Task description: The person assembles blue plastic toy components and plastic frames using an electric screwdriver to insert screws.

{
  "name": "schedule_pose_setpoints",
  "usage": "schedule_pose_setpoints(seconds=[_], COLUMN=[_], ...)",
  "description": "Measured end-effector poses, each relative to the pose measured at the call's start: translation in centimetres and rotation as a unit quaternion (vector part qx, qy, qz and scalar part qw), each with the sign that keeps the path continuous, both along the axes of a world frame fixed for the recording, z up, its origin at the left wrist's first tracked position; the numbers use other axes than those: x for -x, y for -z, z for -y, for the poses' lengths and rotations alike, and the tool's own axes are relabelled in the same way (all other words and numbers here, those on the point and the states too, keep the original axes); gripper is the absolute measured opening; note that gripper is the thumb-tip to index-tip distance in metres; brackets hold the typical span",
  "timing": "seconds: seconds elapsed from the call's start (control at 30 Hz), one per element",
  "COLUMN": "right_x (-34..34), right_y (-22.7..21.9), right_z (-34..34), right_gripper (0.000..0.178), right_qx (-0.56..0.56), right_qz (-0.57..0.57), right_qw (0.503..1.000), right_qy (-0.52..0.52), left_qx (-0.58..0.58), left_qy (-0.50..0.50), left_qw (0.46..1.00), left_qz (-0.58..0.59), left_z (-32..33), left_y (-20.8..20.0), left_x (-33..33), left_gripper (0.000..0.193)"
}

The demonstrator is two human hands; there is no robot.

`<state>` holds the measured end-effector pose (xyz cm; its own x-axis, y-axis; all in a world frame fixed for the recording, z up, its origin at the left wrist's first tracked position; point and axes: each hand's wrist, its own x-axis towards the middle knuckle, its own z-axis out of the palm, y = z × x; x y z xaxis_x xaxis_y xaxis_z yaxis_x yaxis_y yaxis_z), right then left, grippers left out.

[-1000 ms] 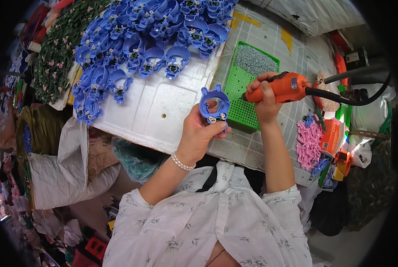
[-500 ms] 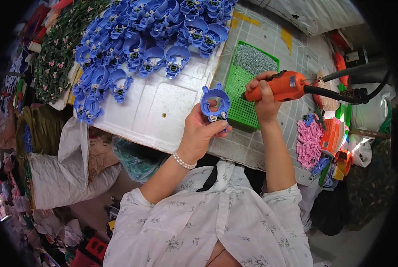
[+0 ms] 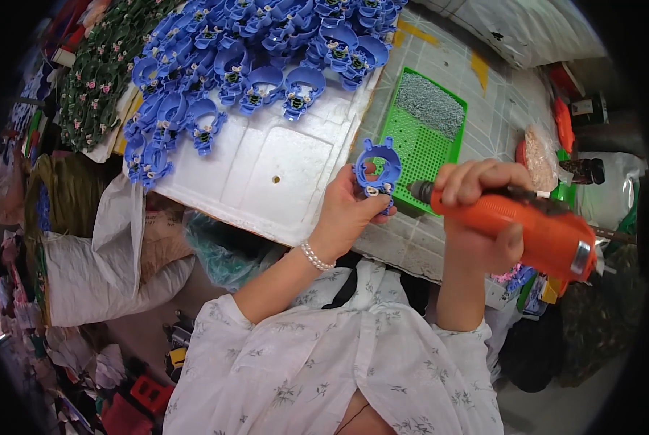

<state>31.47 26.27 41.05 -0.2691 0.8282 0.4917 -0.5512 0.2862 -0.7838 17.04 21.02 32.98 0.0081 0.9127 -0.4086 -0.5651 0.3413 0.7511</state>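
Observation:
My left hand (image 3: 344,212) pinches a blue ring-shaped plastic piece (image 3: 394,167) by its lower end. The piece has two small tabs on top and little pale and dark figures at its base. My right hand (image 3: 478,190) is wrapped round an orange electric screwdriver (image 3: 545,235). Its dark tip points left, a short gap from the blue piece. Behind both hands lies a green perforated tray (image 3: 405,134), its far end covered with small grey metal bits (image 3: 432,104) that look like screws.
Many similar blue pieces (image 3: 233,61) are heaped on a white board (image 3: 288,156) at the back left. Beyond them lies a pile of green pieces with pink flowers (image 3: 96,87). A clear bag of pale bits (image 3: 540,156) sits at right. White sacks (image 3: 96,279) stand below left.
My right hand has swung the screwdriver nearer and lower, its back end now turned down to the right. The left hand with the blue piece has shifted slightly right in view.

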Motion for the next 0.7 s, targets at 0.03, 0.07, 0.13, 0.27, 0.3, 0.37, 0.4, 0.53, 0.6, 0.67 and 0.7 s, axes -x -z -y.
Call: schedule_pose_setpoints(seconds=[0.03,0.07,0.13,0.27,0.3,0.37,0.4,0.53,0.6,0.67,0.7], right_x=[0.4,0.9,1.3,1.5,1.6,1.7,1.7,2.0,1.9,2.1,2.2], right_y=[-0.1,0.0,0.0,0.5,0.7,1.1,1.2,1.8,2.0,1.7,1.5], right_z=[0.4,0.7,1.4,1.6,1.5,1.5,1.5,1.6,1.6,1.9,2.0], right_gripper=[0.053,0.053,0.052,0.052,0.052,0.051,0.051,0.05,0.047,0.046,0.047], right_qx=[-0.011,-0.028,-0.021,-0.009,0.0,0.016,0.033,0.036,0.023,0.01,-0.003], right_qz=[0.004,0.013,0.028,0.038,0.036,0.021,0.007,0.004,0.004,0.049,0.093], right_qw=[1.0,0.999,0.999,0.999,0.999,0.999,0.999,0.999,0.999,0.999,0.996], right_qy=[-0.013,-0.026,-0.02,-0.019,-0.018,-0.026,-0.033,-0.024,-0.042,-0.022,0.0], left_qx=[-0.003,-0.014,-0.024,-0.042,-0.042,-0.041,-0.041,-0.031,-0.031,-0.028,-0.027], left_qy=[0.003,-0.011,-0.014,-0.01,-0.011,-0.009,-0.009,-0.02,-0.03,-0.055,-0.055], left_qw=[1.0,1.0,1.0,0.999,0.999,0.999,0.999,0.999,0.999,0.998,0.998], left_qz=[-0.001,0.004,0.0,-0.014,-0.014,-0.018,-0.018,-0.012,-0.01,-0.022,-0.023], left_z=[-0.1,-0.1,-0.1,0.1,0.1,0.1,0.1,0.4,0.5,0.7,0.7], left_y=[0.0,-0.2,-0.1,0.1,0.1,0.1,0.0,-0.2,-0.2,0.2,0.4], left_x=[-0.1,-0.2,-0.3,-0.4,-0.3,-0.4,-0.4,-0.7,-1.1,-1.5,-1.5], left_gripper=[0.045,0.038,0.038,0.042,0.042,0.041,0.041,0.037,0.036,0.034,0.034])
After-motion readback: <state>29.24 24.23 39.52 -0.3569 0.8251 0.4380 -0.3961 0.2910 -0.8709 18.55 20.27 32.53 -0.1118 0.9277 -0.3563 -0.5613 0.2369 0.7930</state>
